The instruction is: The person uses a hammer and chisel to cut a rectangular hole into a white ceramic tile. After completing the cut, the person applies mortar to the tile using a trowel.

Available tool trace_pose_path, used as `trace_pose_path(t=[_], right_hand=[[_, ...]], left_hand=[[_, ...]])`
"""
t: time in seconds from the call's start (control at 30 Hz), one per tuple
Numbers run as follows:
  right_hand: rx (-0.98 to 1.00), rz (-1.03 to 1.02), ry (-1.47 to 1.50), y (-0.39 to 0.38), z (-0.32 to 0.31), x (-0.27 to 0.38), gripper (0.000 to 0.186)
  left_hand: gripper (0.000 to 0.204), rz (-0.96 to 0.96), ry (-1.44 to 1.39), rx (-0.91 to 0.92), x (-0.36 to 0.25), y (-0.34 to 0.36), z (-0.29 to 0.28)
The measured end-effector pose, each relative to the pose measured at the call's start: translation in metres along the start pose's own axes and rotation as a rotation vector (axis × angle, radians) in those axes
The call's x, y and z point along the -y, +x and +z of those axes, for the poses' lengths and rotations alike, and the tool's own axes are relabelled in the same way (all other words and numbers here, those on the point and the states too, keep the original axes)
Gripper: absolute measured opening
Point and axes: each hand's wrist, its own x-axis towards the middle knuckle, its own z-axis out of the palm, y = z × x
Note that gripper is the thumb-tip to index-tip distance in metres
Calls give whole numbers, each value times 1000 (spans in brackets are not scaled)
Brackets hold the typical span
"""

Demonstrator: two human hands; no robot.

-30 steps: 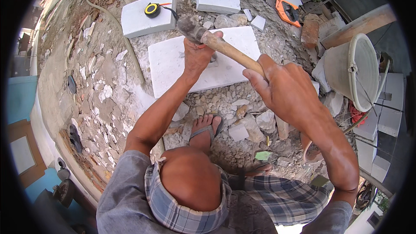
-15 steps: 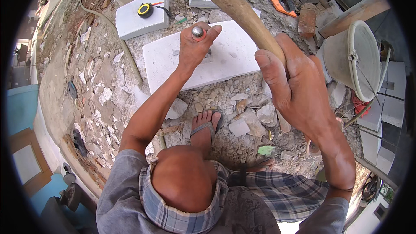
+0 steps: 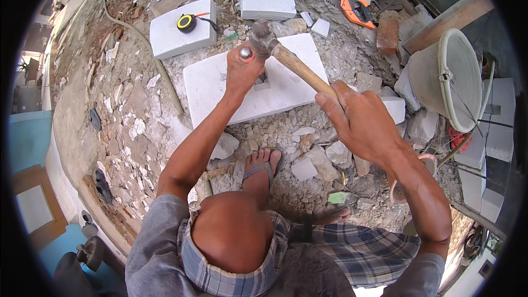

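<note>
A large white block (image 3: 209, 91) lies flat on the rubble in front of me. Closed around an upright chisel, my left hand (image 3: 239, 80) rests over the middle of the block. Only the chisel's round metal top (image 3: 245, 53) and a reddish ring under it show above the fist; its tip is hidden. Beside my fingers a small squarish recess (image 3: 266, 81) is cut into the block. My right hand (image 3: 366, 124) grips the wooden handle of a hammer (image 3: 302, 69). The hammer's worn metal head is just right of the chisel top, close to my left hand.
Behind stand two smaller white blocks, one (image 3: 165, 44) carrying a yellow-black tape measure (image 3: 186, 23), the other (image 3: 267, 3) bare. A handsaw with an orange handle (image 3: 357, 11) lies far right. Near it are a red brick (image 3: 388, 33) and a tilted bucket (image 3: 426, 80). A hose (image 3: 137, 33) runs along the left.
The hammer has come down from its raised position to beside the chisel top, and my right hand has dropped with it. My left hand keeps hold of the chisel in nearly the same place.
</note>
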Motion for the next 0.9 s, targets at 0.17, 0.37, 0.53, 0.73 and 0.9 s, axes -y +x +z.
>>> trace_pose_path(t=[0.17, 0.37, 0.53, 0.73, 0.9], right_hand=[[-167, -31, 139, -28, -6, -18, 44], [-192, 28, 317, -33, -6, -24, 43], [-122, 3, 193, -30, -9, -13, 43], [-323, -210, 220, -19, -3, 14, 42], [-113, -131, -135, 4, -18, 34, 36]], left_hand=[[34, 55, -261, -144, -21, -8, -15], [41, 73, -235, -65, -52, 1, -4], [29, 13, -152, -56, -46, -3, 7], [40, -16, -294, -51, -33, 3, 1], [36, -12, -100, -5, -33, 0, 8]])
